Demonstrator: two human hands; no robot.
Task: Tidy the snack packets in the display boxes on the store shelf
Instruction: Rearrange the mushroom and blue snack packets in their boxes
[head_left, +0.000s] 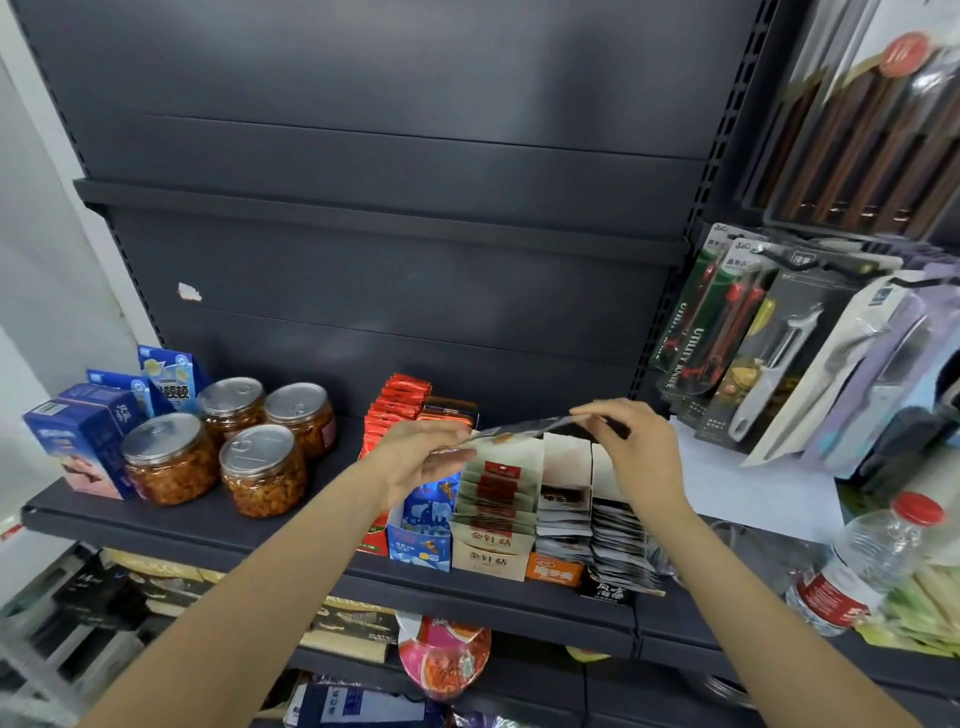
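Note:
Several display boxes of snack packets stand in a row on the dark shelf (218, 525): a red box (397, 402), a blue box (423, 525), a beige box (493, 553) of beige-and-red packets, an orange-fronted box (553, 569) and a black one (608, 590) of dark packets. A flat silvery packet (519, 430) hangs level above the beige box, held at both ends. My left hand (421, 452) holds its left end with the fingers stretched along it. My right hand (631, 441) pinches its right end between thumb and fingertips.
Clear jars with metal lids (262, 467) and blue cartons (78, 441) stand at the shelf's left. Carded knives and peelers (748, 358) hang at the right above a white sheet (753, 488). A red-capped water bottle (857, 566) stands at the right. Lower shelves hold more goods.

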